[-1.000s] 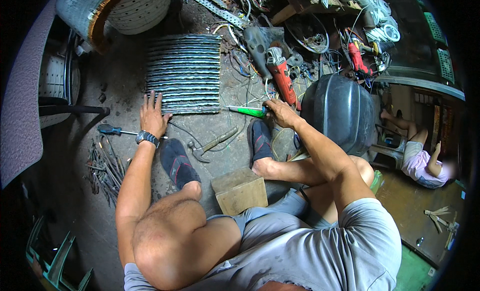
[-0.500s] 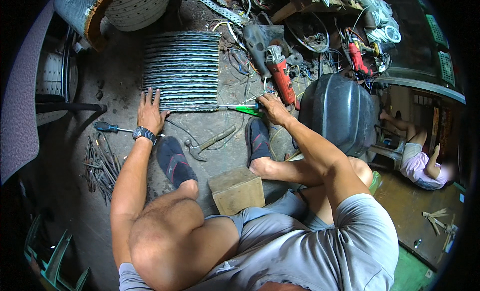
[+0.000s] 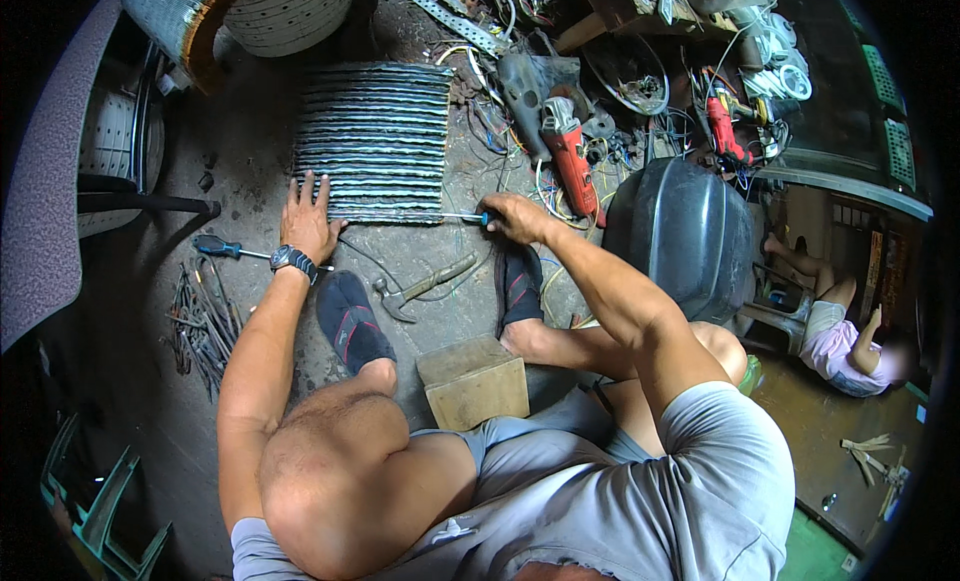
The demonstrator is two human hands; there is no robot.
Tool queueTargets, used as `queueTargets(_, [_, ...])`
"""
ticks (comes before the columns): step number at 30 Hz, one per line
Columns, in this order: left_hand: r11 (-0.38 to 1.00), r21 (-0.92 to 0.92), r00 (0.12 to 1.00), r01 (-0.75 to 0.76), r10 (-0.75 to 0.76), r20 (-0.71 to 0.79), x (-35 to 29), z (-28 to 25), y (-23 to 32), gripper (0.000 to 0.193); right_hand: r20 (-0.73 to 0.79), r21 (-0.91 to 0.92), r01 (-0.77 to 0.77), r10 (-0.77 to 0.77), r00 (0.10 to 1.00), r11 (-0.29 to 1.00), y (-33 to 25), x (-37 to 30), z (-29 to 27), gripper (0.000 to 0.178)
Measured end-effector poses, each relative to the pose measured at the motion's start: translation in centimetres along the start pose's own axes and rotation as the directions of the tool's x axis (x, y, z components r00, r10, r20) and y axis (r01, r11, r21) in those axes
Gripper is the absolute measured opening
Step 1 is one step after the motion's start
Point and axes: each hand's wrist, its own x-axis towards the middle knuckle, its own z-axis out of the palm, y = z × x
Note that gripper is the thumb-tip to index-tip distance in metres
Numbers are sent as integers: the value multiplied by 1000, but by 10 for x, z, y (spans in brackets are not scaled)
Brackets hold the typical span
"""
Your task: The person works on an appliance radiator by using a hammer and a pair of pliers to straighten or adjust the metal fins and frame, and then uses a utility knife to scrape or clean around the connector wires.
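A ridged, finned panel [image 3: 372, 146] with dark and pale stripes, looking like a radiator core, lies flat on the floor in front of me. My left hand [image 3: 310, 221] rests on its near left corner, fingers spread and stretched out. In my right hand [image 3: 515, 219] is a screwdriver [image 3: 484, 219] with a blue handle, mostly covered by my fingers. Its thin shaft runs leftward to the panel's near right corner; the tip is hidden there. A second screwdriver [image 3: 217, 246], black and blue, lies by my left wrist, which partly covers its shaft.
Between my feet lies a claw hammer [image 3: 425, 285], with a wooden block [image 3: 474, 387] nearer me. Metal rods [image 3: 203, 321] are piled at left. A red angle grinder [image 3: 571, 166], tangled wires and a black plastic case [image 3: 682, 239] stand at right. Another person [image 3: 850, 346] sits beyond the case.
My right hand has moved left with the screwdriver, so less shaft shows beside the panel. A green piece under the shaft is no longer visible. My left hand stays on the panel.
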Motion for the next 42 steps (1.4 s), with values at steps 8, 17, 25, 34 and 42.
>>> queueTargets(8, [999,35,998,37,-38,50,-2,-9,16,100,-82,-38,-32,29,996,999,-16,-9,11,49])
queueTargets(17, [995,67,997,70,-72,32,4,-3,24,102,173,206,-80,44,984,975,-11,4,-17,51])
queueTargets(25, [997,-36,996,71,-68,59,-4,-10,13,104,203,77,-105,87,975,992,-66,-18,-34,41])
queueTargets(34, [994,20,989,109,-111,97,0,-8,23,104,57,-85,-162,168,984,983,-129,-22,-24,28])
queueTargets(42, [995,-38,996,91,-91,26,-4,-3,19,101,62,-29,-277,278,959,960,-138,-38,-28,32])
